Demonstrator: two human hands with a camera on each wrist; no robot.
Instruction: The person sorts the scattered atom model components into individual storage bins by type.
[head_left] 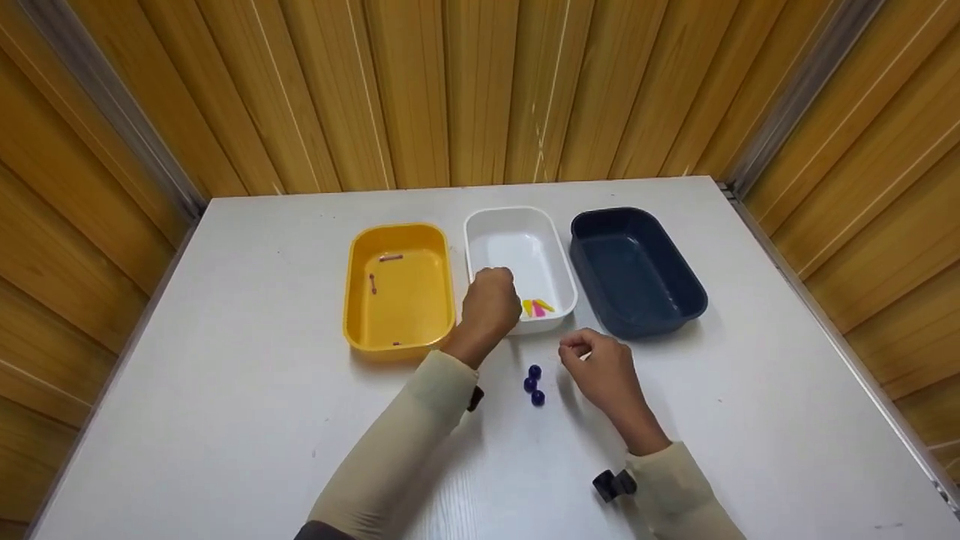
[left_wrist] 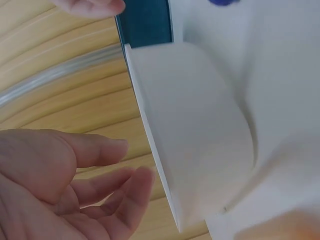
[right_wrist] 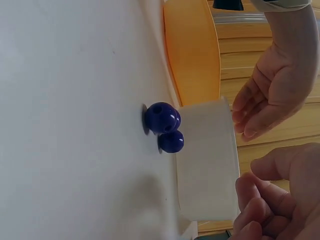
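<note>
With the left hand (head_left: 491, 304), digits parted, over the white rectangular plastic tray (head_left: 514, 251), the right hand (head_left: 606, 373), empty and loosely curled, should pinch the round glossy-blue beads (head_left: 530, 385) before that tray singly, lest they roll.

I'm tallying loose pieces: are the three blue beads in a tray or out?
Out: in the head view, the beads lie directly on the table, in front of the white tray.
</note>
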